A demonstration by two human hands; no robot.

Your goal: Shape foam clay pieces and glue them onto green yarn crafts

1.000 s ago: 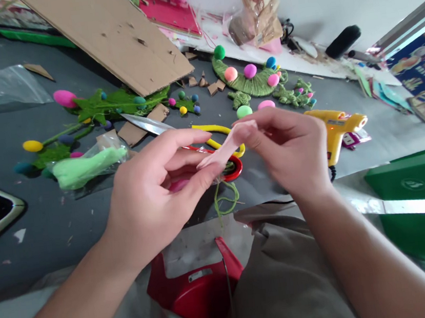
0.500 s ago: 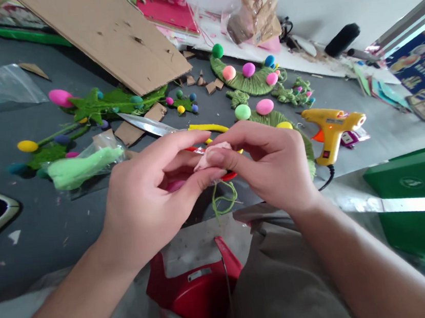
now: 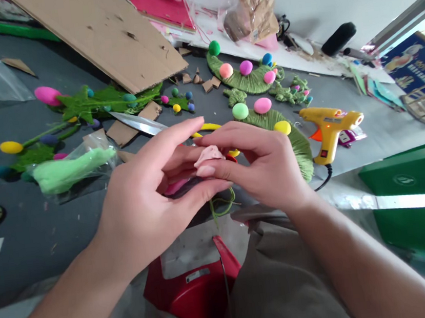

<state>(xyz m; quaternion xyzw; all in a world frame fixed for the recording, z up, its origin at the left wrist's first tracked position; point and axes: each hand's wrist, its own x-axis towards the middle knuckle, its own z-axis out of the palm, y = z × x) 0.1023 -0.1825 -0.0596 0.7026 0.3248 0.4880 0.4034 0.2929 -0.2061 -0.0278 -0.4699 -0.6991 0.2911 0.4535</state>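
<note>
Between the fingertips of my two hands is a small lump of pale pink modelling clay [image 3: 209, 154]. My right hand [image 3: 263, 165] pinches it with thumb and fingers. My left hand [image 3: 143, 193] curls round it from the other side, its thumb stretched beneath. Under the hands lie scissors [image 3: 138, 124] with yellow-and-red handles, partly covered. Something pink [image 3: 176, 186] shows below my left fingers, too hidden to name. A loose loop of green yarn [image 3: 224, 206] hangs at the table edge. Left of my left hand, light green clay [image 3: 70, 168] lies in a clear bag.
Green yarn-wrapped arcs [image 3: 296, 143] with coloured balls lie behind my right hand. A yellow glue gun [image 3: 327, 127] rests on the right. Cardboard [image 3: 104, 33] and green leaf pieces [image 3: 86, 107] are at back left. A green bin [image 3: 404, 176] and red stool [image 3: 190, 290] stand below.
The view has shifted slightly, so the table things sit a little further left. My fingers have moved a little on the pink clay, which is still held between both hands.
</note>
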